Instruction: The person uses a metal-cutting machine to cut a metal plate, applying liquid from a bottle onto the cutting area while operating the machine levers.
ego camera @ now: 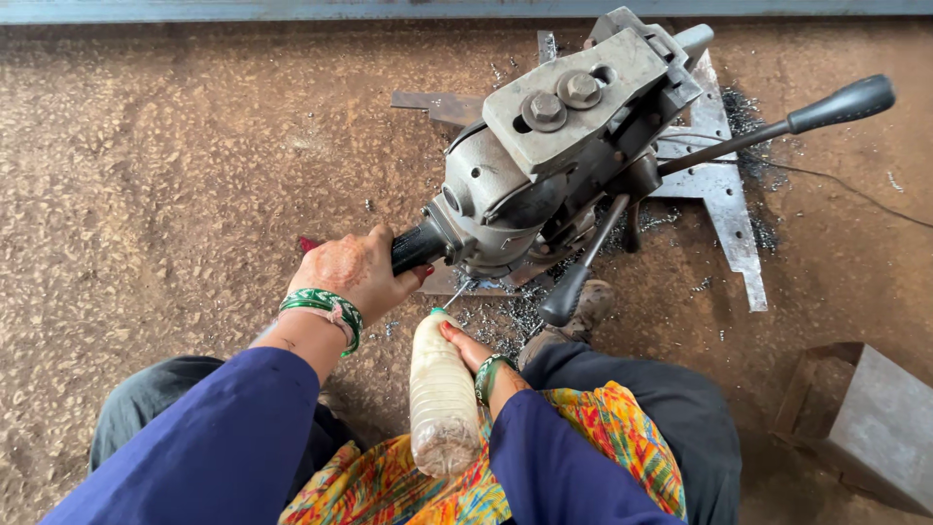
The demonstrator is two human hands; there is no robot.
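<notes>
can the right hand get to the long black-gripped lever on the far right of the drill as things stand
Probably not: the right hand holds the plastic bottle, and the lever lies beyond the drill body.

A rough brown floor [175,146] is seen all around. A flat metal plate [724,185] lies at 2 o'clock, with dark metal shavings [746,112] beside it. A grey metal box [870,423] is set at 4 o'clock. A thin wire [855,190] is laid at 3 o'clock.
</notes>
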